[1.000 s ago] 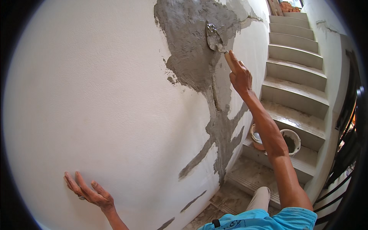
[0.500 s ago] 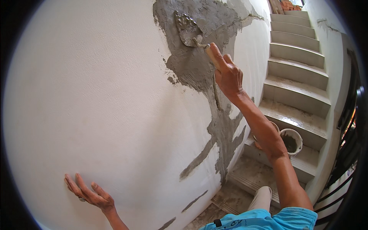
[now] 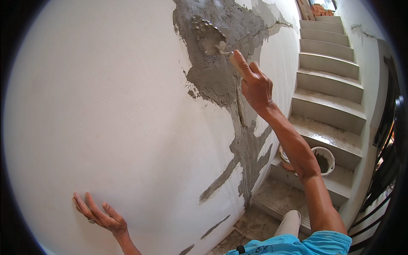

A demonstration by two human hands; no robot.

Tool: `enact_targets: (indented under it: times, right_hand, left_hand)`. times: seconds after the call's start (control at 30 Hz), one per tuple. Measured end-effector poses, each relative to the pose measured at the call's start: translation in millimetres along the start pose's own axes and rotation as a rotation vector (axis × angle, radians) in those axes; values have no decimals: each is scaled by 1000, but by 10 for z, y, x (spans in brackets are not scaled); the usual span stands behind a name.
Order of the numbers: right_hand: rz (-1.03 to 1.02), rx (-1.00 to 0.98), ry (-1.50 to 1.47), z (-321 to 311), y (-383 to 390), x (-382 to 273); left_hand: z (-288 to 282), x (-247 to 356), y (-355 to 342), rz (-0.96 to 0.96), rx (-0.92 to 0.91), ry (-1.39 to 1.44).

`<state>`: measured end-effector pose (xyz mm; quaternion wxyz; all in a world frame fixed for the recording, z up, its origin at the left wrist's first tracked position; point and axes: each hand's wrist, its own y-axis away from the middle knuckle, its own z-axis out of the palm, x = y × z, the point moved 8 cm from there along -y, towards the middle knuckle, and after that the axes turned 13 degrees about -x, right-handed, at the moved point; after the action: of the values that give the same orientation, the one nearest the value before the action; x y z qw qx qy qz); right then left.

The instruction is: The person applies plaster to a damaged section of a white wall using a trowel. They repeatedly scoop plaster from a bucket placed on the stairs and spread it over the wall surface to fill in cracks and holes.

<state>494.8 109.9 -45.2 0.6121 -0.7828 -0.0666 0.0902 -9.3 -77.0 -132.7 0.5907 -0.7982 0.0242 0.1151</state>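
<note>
My right hand (image 3: 257, 85) is wrapped round the handle of a trowel (image 3: 211, 41), its index finger stretched along the grip. The blade lies against wet grey mortar (image 3: 212, 80) spread over the upper part of a white wall (image 3: 106, 106). Below the blade, a narrow crack (image 3: 240, 110) runs down through the mortar. Thinner grey streaks branch toward the stairs. At the lower left, my left hand (image 3: 101, 216) rests on the bare white wall with fingers spread, a ring on one of them. It holds nothing.
Tiled stairs (image 3: 327, 102) climb along the wall's right side. On one step stand a white bucket (image 3: 326, 170) with grey mortar inside and another container (image 3: 285, 160), partly hidden by my forearm. A black railing (image 3: 374, 216) borders the right. Orange bricks (image 3: 321, 9) are stacked at the top.
The trowel blade has shifted slightly down and its tilt against the mortar has changed, my right hand moving a little with it. My left hand stays in place on the wall.
</note>
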Motion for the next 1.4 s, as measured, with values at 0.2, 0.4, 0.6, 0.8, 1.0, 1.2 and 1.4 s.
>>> enact_targets:
  times: [0.2, 0.4, 0.6, 0.8, 1.0, 1.2, 1.4]
  right_hand:
    - [54, 2, 123, 66, -158, 238]
    - [41, -17, 153, 105, -180, 387]
    - [70, -78, 158, 127, -221, 422]
    - [142, -77, 124, 178, -296, 643]
    - [105, -2, -96, 134, -181, 457]
    - [141, -57, -123, 210, -162, 288]
    - [212, -178, -207, 179, 455, 394]
  left_hand:
    - [7, -1, 13, -7, -1, -6]
    - [-31, 23, 5, 1, 18, 44]
    - [-56, 18, -4, 10, 28, 52]
    - [-30, 43, -21, 3, 42, 81]
    - [-57, 11, -12, 5, 38, 53]
    - [-36, 41, -34, 9, 38, 42]
    - [-15, -1, 17, 11, 29, 18]
